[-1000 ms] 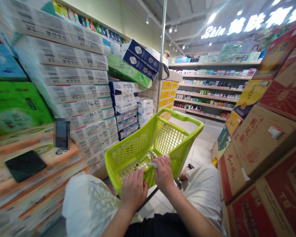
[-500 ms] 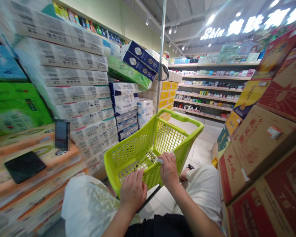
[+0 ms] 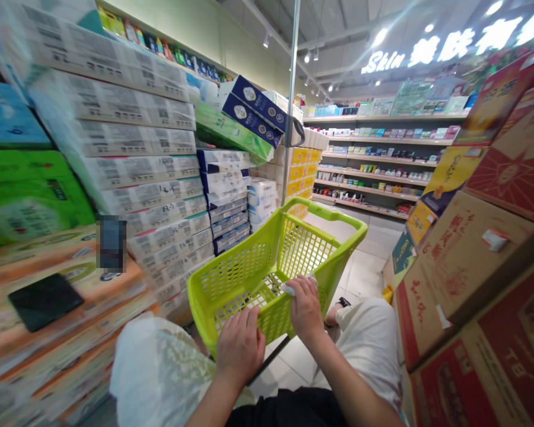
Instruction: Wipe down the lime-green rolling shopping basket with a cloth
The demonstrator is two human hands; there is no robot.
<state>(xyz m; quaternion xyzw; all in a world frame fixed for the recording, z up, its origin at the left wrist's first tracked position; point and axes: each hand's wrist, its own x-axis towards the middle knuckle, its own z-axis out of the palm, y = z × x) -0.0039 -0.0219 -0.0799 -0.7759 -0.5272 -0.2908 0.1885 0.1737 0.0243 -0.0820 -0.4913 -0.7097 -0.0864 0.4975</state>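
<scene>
A lime-green plastic shopping basket with lattice walls stands tilted between my knees, and I see no goods in it. My left hand lies over its near rim, fingers curled across the edge toward the inside. Farther along the same rim, my right hand presses a crumpled white tissue or cloth against the green plastic. Most of that white piece is hidden under the fingers. A dark rod shows below the basket, between my forearms.
Stacked paper packs rise on the left. A black flat object and a blurred-out device rest on orange packs. Cardboard cartons crowd the right side. A metal pole and stocked shelves stand beyond.
</scene>
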